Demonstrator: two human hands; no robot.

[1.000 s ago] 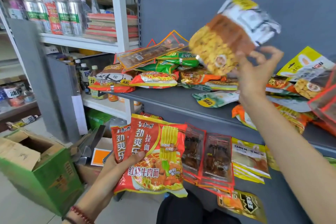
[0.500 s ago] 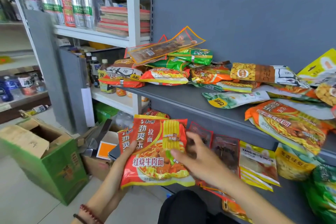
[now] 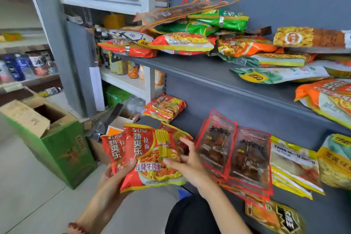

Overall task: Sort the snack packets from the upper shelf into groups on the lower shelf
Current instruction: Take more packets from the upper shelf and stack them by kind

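The right hand (image 3: 187,163) has dropped to the red noodle packets (image 3: 146,156) that the left hand (image 3: 115,175) holds near the lower shelf (image 3: 332,213). Both hands grip them. Next, I think they go with the noodle pile (image 3: 165,107) far left.

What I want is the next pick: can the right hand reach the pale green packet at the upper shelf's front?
Probably yes, once freed. The right hand pinches the red noodle packets the left hand grips; the pale green packet lies exposed near the upper shelf edge, nothing between.
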